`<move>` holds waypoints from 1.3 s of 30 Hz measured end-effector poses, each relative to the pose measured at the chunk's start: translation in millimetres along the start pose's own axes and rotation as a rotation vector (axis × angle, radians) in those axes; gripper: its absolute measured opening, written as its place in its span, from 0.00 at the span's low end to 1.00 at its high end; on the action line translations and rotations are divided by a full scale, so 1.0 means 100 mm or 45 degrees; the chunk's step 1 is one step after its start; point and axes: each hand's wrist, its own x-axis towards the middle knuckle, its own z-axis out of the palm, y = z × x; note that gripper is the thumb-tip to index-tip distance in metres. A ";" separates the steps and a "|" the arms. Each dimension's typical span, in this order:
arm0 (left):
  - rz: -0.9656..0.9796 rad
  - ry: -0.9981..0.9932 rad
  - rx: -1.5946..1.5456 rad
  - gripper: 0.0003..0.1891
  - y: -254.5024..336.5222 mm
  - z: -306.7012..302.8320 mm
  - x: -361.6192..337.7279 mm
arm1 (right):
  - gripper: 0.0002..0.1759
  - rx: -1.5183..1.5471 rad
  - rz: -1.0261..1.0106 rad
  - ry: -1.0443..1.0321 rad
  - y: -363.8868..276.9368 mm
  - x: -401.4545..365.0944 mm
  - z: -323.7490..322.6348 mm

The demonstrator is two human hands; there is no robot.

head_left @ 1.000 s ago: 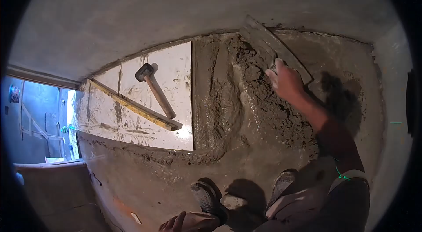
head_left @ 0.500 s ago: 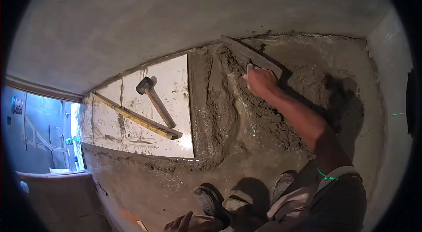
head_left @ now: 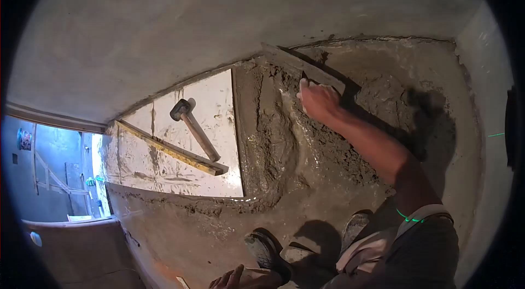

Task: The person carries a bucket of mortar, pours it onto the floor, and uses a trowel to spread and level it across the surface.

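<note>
My right hand (head_left: pixel 319 100) is closed on the handle of a flat metal trowel (head_left: pixel 306 64), whose long blade lies over wet mortar (head_left: pixel 273 136) beside the wall. The far tip of the blade is close to the wall's foot. At the bottom edge, my left hand (head_left: pixel 228 279) rests near my leg, partly cut off, its fingers side by side; whether it holds anything is hidden. Left of the mortar, a mallet (head_left: pixel 198 133) and a yellow level (head_left: pixel 169 149) lie on smeared white tiles (head_left: pixel 216 103).
A grey wall (head_left: pixel 219 10) runs along the far side, with another wall (head_left: pixel 492 125) at the right. My shoes (head_left: pixel 265 250) stand on the mortar-smeared floor near the bottom. An opening (head_left: pixel 54 174) at the left shows a bluish room.
My right hand and the trowel have moved slightly left, towards the tiles. My left hand has shifted slightly right at the bottom edge.
</note>
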 end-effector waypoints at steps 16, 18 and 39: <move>0.062 -0.008 -0.060 0.35 0.15 -0.10 0.07 | 0.12 0.356 0.193 -0.143 0.33 -0.13 0.04; 0.070 0.006 -0.082 0.35 0.22 -0.17 0.11 | 0.09 -0.061 -0.028 0.056 0.38 -0.18 -0.05; 0.210 -0.040 0.075 0.35 0.14 -0.21 0.37 | 0.16 0.094 0.233 -0.175 0.60 -0.85 -0.64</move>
